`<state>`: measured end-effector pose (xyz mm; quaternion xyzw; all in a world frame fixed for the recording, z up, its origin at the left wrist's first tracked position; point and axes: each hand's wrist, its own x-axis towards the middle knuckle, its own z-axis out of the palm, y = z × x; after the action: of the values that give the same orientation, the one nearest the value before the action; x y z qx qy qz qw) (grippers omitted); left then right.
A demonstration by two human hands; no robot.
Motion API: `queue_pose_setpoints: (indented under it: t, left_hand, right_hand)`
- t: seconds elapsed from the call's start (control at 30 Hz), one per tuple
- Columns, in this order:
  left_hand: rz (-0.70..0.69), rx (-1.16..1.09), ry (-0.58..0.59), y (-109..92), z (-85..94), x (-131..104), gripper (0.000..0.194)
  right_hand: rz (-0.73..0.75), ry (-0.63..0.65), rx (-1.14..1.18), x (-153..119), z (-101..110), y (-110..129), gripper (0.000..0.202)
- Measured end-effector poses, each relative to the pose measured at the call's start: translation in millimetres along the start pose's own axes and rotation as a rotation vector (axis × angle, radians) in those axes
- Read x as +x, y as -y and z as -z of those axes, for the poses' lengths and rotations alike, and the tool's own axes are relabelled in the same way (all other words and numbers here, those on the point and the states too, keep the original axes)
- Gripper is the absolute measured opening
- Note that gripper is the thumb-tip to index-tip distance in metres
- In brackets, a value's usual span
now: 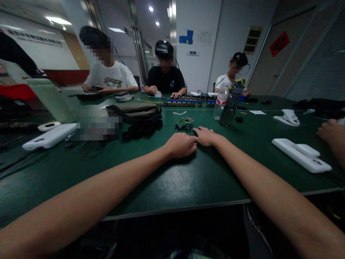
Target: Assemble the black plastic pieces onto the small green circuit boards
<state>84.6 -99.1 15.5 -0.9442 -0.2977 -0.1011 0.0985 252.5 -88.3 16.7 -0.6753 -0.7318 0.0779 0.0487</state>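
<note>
My left hand point(181, 145) rests on the green table with its fingers curled in. Whatever it may hold is hidden. Its front touches or nearly touches my right hand point(205, 136), which lies low on the table with fingers stretched out to the left. A small dark patch shows beside those fingertips; I cannot tell if it is an object or shadow. Just beyond both hands sits a small heap of green electronic parts point(184, 123), with bits of circuit board and wire ends.
A black slotted tray point(144, 126) and a bag point(134, 109) lie left. White devices point(51, 136) flank both sides. Right of the heap stand a clear bottle point(219, 106) and a dark drinking bottle point(230, 106). Several people sit around; another person's hand point(332, 131) is at far right.
</note>
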Motion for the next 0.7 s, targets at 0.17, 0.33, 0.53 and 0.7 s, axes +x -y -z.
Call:
queue_pose_setpoints:
  t: [0.17,0.33,0.53,0.7]
  left_hand:
    - [0.005,0.012,-0.01,0,-1.2,0,0.03]
    - [0.006,-0.024,-0.02,1,-1.9,-1,0.03]
    - [0.004,-0.046,-0.023,3,-4.5,0,0.029]
    - [0.089,-0.041,-0.034,14,-6.5,3,0.029]
  right_hand:
    - [0.024,-0.041,-0.03,11,-5,-6,0.045]
    - [0.01,-0.143,-0.003,22,0,-33,0.038]
    - [-0.098,-0.287,0.133,26,3,-69,0.029]
    - [-0.122,-0.42,0.179,28,1,-83,0.025]
